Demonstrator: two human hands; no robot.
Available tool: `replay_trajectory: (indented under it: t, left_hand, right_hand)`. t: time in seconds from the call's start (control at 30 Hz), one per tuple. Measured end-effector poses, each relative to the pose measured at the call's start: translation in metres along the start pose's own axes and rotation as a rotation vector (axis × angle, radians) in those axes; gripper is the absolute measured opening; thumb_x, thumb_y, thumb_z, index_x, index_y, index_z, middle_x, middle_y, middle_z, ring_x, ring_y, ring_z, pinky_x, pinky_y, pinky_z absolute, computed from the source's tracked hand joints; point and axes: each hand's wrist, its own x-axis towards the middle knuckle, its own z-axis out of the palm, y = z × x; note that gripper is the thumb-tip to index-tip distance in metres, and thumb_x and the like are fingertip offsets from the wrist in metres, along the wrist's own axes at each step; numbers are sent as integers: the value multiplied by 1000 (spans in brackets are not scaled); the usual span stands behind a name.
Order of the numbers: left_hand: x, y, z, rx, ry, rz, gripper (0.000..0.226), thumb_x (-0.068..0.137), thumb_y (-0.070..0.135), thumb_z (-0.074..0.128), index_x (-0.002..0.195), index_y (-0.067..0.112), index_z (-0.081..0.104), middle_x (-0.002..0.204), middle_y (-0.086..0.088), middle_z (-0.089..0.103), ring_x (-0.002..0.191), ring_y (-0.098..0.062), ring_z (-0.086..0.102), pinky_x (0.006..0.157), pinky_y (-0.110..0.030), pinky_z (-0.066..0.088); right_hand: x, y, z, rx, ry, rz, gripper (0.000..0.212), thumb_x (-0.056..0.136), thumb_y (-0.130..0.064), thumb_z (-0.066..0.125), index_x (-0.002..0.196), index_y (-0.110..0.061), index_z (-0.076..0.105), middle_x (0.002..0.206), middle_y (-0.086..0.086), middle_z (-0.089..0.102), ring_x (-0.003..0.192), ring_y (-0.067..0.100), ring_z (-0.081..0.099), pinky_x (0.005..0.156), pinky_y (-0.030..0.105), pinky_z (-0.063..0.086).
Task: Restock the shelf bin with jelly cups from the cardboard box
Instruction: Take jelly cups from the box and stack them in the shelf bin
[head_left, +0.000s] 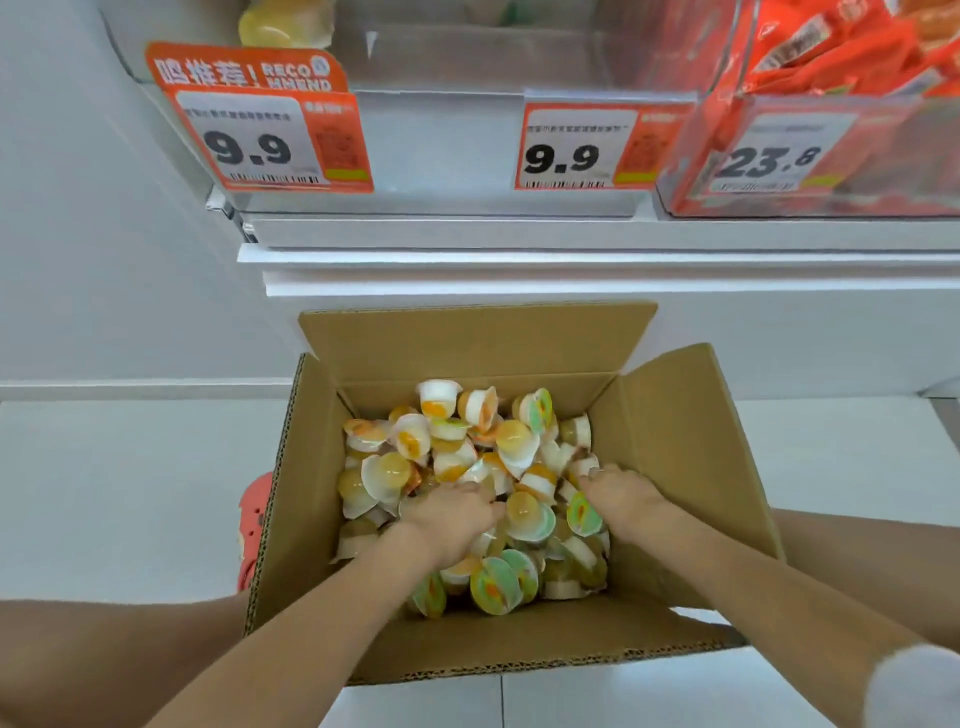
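An open cardboard box (670, 431) stands on the floor below the shelf, holding several jelly cups (514, 447) with yellow, orange and green lids. Both hands are down in the pile. My left hand (449, 514) lies palm down at the middle-left, fingers dug in among the cups. My right hand (621, 493) rests at the right side, fingers curled into the cups. Whether either hand has closed on a cup is hidden. The clear shelf bin (447, 67) above is nearly bare, with a few yellow cups (283, 23) at its back left.
Price tags reading 9.9 (260, 140) and 9.9 (576, 148) hang on the shelf front. A bin of red snack packets (831, 104) sits at the right, tagged 23.8. A pink shoe (252, 525) shows left of the box. White tiled floor surrounds the box.
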Motion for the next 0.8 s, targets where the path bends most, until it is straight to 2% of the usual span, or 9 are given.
replay_trajectory:
  t: [0.13, 0.27, 0.37, 0.47, 0.53, 0.6, 0.63, 0.7, 0.8]
  left_hand:
    - [20, 10, 15, 103, 33, 36, 49, 87, 8, 56, 134, 12, 41, 136, -9, 42, 132, -28, 29, 99, -40, 33]
    - [22, 7, 24, 176, 88, 31, 43, 90, 17, 52, 131, 11, 44, 134, -8, 47, 133, -27, 27, 104, -39, 26]
    - [13, 6, 19, 82, 117, -16, 47, 88, 24, 55, 132, 13, 43, 135, -6, 46, 131, -24, 29, 104, -36, 24]
    - [-1, -2, 7, -401, 216, -200, 51, 79, 37, 68, 124, 19, 52, 122, 0, 56, 120, -19, 41, 100, -34, 36]
    - [-14, -5, -14, -1084, 259, -387, 40, 75, 29, 76, 109, 16, 59, 106, -2, 64, 105, -17, 57, 93, -38, 48]
    - [-30, -11, -39, -1825, 139, -499, 29, 80, 21, 73, 105, 12, 60, 99, -6, 65, 93, -20, 64, 91, -37, 53]
    - [-40, -15, -52, -2103, 40, -514, 30, 82, 21, 69, 109, 10, 60, 104, -10, 66, 94, -23, 65, 88, -36, 55]
    - [-63, -21, -79, -2351, -72, -456, 42, 80, 20, 64, 119, 6, 57, 118, -19, 63, 99, -30, 65, 81, -36, 56]
    - [-97, -24, -119, -2348, -58, -336, 55, 75, 19, 61, 127, 4, 51, 128, -25, 56, 104, -37, 62, 80, -39, 56]
  right_hand:
    - [15, -7, 10, -50, -35, -11, 56, 90, -4, 54, 141, -10, 30, 142, 13, 40, 130, 28, 38, 101, 36, 38]
    - [25, -10, 13, 81, -32, 19, 53, 90, 1, 52, 138, -5, 32, 136, 15, 46, 123, 29, 47, 95, 36, 44]
    - [21, -12, 12, 220, 31, 70, 56, 88, 3, 54, 139, -2, 31, 134, 16, 47, 118, 30, 54, 88, 35, 48]
    - [12, -10, 4, 450, 126, 57, 66, 80, -11, 69, 134, -5, 32, 131, 14, 44, 113, 28, 55, 85, 34, 50]
    - [-1, -6, -13, 636, 166, -2, 66, 72, -16, 75, 123, -8, 34, 116, 11, 47, 104, 24, 54, 76, 31, 50]
    - [-21, 0, -38, 798, 182, -62, 58, 69, -15, 78, 108, -12, 34, 95, 3, 50, 84, 15, 54, 58, 22, 44]
    - [-34, 4, -51, 855, 183, -91, 55, 70, -14, 78, 103, -13, 34, 87, 0, 51, 74, 11, 52, 51, 18, 40]
    - [-64, 10, -78, 923, 207, -169, 52, 70, -14, 78, 100, -16, 36, 81, -2, 54, 65, 7, 50, 47, 15, 39]
    - [-108, 17, -117, 947, 325, -282, 51, 70, -21, 81, 102, -20, 42, 90, 2, 64, 73, 15, 57, 62, 28, 52]
